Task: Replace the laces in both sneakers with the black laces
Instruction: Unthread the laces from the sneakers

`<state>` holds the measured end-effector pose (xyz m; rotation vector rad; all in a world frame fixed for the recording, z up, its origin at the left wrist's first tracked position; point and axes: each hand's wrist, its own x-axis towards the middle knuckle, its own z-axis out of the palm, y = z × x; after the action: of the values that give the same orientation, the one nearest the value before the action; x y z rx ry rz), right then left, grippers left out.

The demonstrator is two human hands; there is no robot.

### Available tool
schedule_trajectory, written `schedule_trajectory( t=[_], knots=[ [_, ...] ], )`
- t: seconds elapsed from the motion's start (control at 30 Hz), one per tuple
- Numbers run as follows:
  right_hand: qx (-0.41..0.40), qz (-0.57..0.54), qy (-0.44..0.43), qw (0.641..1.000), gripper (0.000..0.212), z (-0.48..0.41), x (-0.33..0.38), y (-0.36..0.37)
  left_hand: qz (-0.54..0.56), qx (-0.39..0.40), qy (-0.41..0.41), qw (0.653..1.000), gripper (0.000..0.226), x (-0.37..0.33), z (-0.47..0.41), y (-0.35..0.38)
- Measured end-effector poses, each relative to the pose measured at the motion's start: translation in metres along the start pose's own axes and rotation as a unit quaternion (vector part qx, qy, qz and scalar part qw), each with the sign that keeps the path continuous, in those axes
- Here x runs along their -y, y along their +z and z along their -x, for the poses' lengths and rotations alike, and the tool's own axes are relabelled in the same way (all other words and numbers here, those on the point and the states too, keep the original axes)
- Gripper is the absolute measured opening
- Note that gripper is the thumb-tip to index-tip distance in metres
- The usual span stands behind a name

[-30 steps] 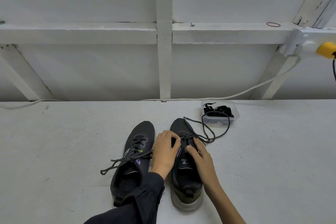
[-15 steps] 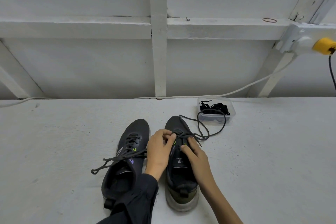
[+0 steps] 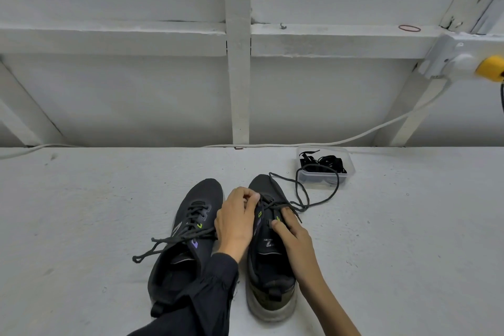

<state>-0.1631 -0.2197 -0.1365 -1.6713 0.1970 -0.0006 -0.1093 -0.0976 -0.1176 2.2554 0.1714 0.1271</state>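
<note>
Two black sneakers stand side by side on the white surface, toes pointing away. The left sneaker (image 3: 188, 229) has a dark lace through its eyelets, its loose ends trailing out to the left. On the right sneaker (image 3: 268, 262), my left hand (image 3: 236, 222) pinches the lace at the upper eyelets. My right hand (image 3: 290, 229) grips that shoe's right side, thumb on the tongue. That shoe's dark lace (image 3: 302, 198) loops out to the right across the surface. A clear plastic tub (image 3: 326, 179) behind holds the black laces (image 3: 324, 163).
A white wall with wooden battens rises behind the surface. A white cable (image 3: 381, 128) runs along its base up to a socket box with a yellow plug (image 3: 491, 68) at the right. A red rubber band (image 3: 409, 28) lies on the ledge.
Both hands have stayed on the right sneaker's lacing and shifted slightly; the loose lace loop on the right has changed shape. The camera has tilted a little.
</note>
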Motion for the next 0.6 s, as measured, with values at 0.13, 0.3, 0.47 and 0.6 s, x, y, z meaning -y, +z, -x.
schedule_trajectory(
  t=[0.13,0.3,0.47,0.6],
  knots=[
    [-0.004,-0.008,-0.004,1.0,0.037,0.0,-0.001,0.001,0.113,0.006,0.0,0.994,0.016,0.008,0.008,0.002],
    [0.0,-0.009,-0.009,1.0,0.038,0.0,-0.001,0.0,0.094,0.019,0.016,0.995,0.006,0.011,0.007,0.003],
    [0.014,-0.001,0.002,1.0,0.031,-0.001,-0.002,0.0,0.138,0.001,0.003,0.99,0.009,-0.003,-0.013,-0.006],
    [0.017,0.001,0.007,1.0,0.007,-0.002,-0.001,-0.001,0.171,0.002,-0.003,0.985,0.012,-0.002,-0.008,-0.002]
  ],
)
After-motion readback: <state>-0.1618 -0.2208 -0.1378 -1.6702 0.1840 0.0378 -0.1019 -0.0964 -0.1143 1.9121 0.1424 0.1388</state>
